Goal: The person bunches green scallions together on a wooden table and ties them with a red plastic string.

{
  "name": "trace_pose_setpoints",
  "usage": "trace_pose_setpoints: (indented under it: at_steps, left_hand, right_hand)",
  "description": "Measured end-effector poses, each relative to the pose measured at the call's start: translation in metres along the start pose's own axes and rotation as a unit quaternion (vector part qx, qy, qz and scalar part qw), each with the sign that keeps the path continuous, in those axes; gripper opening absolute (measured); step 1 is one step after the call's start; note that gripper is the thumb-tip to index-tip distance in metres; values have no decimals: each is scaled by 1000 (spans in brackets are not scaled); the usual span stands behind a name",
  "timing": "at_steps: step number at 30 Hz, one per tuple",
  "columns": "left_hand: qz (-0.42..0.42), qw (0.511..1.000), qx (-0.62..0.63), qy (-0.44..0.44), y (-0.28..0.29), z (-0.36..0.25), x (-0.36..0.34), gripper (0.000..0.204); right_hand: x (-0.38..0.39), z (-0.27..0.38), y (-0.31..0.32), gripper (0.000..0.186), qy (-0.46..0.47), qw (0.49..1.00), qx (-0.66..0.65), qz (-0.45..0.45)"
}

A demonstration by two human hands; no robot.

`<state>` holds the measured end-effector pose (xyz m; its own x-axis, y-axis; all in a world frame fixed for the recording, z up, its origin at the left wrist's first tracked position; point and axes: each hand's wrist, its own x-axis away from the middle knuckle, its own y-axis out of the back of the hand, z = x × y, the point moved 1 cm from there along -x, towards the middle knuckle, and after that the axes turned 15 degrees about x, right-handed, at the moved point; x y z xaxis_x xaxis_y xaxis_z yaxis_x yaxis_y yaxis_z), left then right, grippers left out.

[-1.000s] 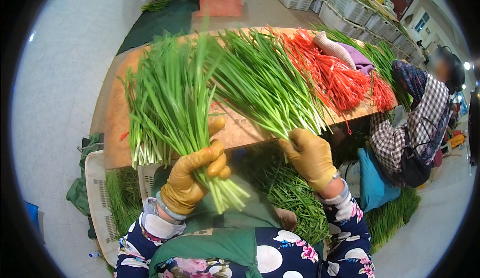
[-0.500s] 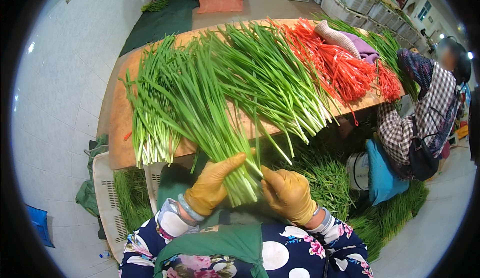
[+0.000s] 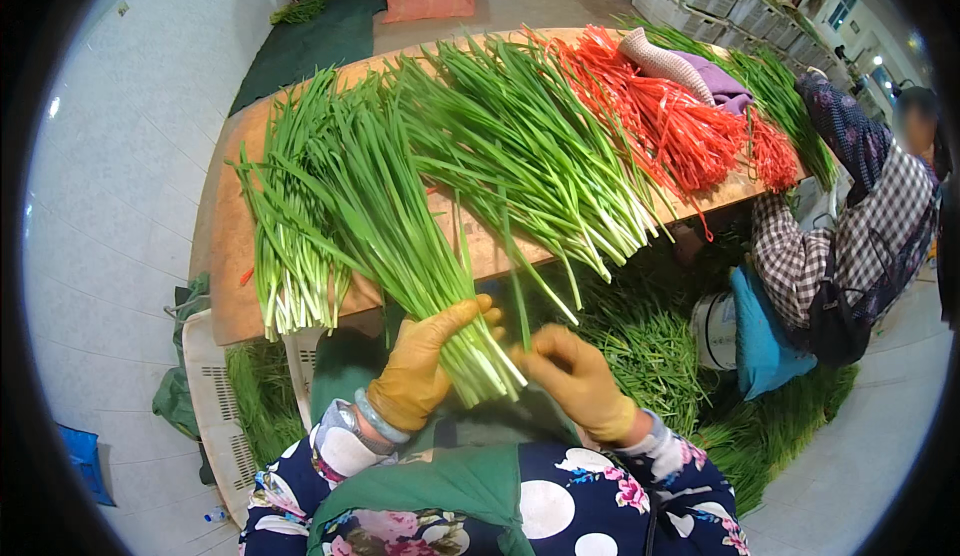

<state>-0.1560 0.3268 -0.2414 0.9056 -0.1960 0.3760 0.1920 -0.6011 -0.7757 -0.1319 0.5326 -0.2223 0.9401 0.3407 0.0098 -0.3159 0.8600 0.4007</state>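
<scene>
My left hand [image 3: 415, 371], in a yellow glove, is wrapped round a bundle of garlic chives [image 3: 392, 221] close above its pale cut ends. The bundle's green leaves spread away from me over the table. To the right of the cut ends, my gloved right hand [image 3: 588, 384] has its thumb and forefinger closed on a single chive leaf [image 3: 520, 311]. That hand is slightly blurred. On the table lie a smaller heap of chives [image 3: 290, 241] to the left and a wider pile of chives [image 3: 535, 161] to the right of the held bundle.
Red plastic strips [image 3: 685, 131] and a purple cloth [image 3: 712, 78] lie on the wooden table [image 3: 232, 291]. Loose chives [image 3: 655, 361] heap below it. A white crate [image 3: 212, 376] stands at left. A person in a checked garment [image 3: 868, 226] sits at right beside a bucket [image 3: 712, 331].
My right hand has moved a little away from the bundle's cut ends, with a single leaf at its fingertips. The left hand keeps its hold, and the bundle has shifted slightly.
</scene>
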Motion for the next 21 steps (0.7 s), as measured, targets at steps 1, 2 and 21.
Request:
trace_pose_setpoints:
  at_steps: [1, 2, 21]
  left_hand:
    - [-11, 998, 65, 23, -1, -1, -1, 28]
    - [-14, 997, 67, 30, -1, -1, -2, 27]
    - [-22, 999, 6, 30, -1, -15, 4, 27]
  right_hand:
    - [10, -2, 15, 11, 36, 997, 45, 48]
    - [24, -5, 32, 10, 61, 991, 84, 83]
    - [-26, 24, 25, 15, 37, 918, 386, -84]
